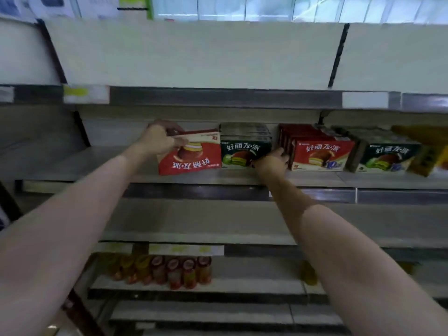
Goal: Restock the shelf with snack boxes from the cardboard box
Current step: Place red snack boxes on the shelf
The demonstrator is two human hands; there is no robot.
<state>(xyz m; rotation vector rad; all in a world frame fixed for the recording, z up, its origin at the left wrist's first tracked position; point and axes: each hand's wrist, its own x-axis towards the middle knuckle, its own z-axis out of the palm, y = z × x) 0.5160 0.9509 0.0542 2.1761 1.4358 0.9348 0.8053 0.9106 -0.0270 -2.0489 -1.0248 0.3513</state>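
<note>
The left hand (161,139) is pinching the top of an upside-down red box (190,156), tilting on the shelf (145,175) just left of the green box (244,151). The right hand (272,163) is gripping the green box's right corner.

The red box (190,155) in the left hand (157,141) is red below and cream above, with white lettering upside down and a picture of a brown, cream-filled pie. Beside it a green box (242,154) is dark green with white lettering, a brown pie and a light green filling; its top is grey-green. Further right, a second red box (322,154) shows white lettering, a brown pie and a blue patch, then a second green box (388,157) in the same dark green. A yellow box (426,151) sits at the far right. The shelf (72,166) is pale grey with a dark edge strip; yellow-and-white labels (185,249) run lower down. The cans (174,272) are red, orange and yellow
</note>
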